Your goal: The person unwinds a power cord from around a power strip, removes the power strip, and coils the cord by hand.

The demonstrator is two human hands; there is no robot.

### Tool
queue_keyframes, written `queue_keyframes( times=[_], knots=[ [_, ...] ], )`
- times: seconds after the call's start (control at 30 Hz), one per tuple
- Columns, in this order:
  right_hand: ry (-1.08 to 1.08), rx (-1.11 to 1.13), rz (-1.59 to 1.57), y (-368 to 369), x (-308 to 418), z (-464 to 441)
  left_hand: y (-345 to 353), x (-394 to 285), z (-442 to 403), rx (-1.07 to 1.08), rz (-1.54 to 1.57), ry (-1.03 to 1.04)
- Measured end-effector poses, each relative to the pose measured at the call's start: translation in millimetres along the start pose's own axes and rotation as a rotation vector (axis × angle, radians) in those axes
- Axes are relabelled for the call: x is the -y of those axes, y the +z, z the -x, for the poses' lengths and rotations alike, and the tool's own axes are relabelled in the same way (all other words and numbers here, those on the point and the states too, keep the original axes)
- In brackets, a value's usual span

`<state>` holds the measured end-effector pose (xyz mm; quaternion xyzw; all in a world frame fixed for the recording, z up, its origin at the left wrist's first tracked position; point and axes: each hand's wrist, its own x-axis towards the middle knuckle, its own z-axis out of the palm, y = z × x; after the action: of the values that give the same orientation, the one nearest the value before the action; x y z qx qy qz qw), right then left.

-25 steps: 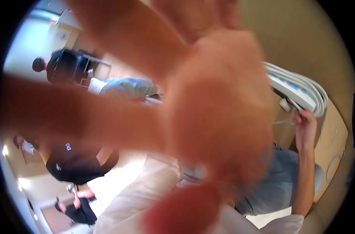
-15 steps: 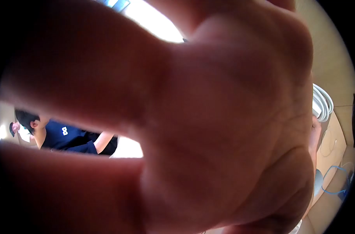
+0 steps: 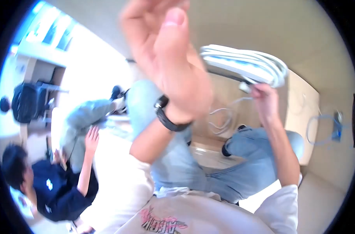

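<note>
Your left hand [image 3: 175, 64] swings back, uncovering the view, loosely cupped; your right hand [image 3: 265, 97] pinches the cable [image 3: 278, 71].

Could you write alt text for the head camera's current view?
A person's right hand holds a coiled white cable bundled with a power strip, while the left hand, with a black wristband, is raised close to the camera. Another person in a dark shirt is nearby.

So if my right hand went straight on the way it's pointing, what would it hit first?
Most likely the coiled white cable bundled with the power strip, just beyond your right hand, though depth and whether they already touch are unclear.
</note>
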<state>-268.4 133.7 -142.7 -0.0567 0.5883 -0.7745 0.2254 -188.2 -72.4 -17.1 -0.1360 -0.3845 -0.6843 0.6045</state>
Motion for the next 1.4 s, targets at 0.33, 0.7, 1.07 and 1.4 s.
queue_keyframes(
  times=[0.33,0.7,1.07,1.4],
  knots=[
    [-0.265,-0.159,-0.088,7,13,13,-11,71,105,-0.107,-0.206,-1.440],
    [-0.294,0.156,0.410,18,-9,23,-20,70,95,-0.036,0.244,-1.428],
    [-0.530,0.155,0.576,32,4,1,-18,59,69,-0.028,0.124,-1.090],
    [-0.223,0.379,0.758,34,12,34,-60,62,15,-0.011,0.948,-1.195]
  ],
)
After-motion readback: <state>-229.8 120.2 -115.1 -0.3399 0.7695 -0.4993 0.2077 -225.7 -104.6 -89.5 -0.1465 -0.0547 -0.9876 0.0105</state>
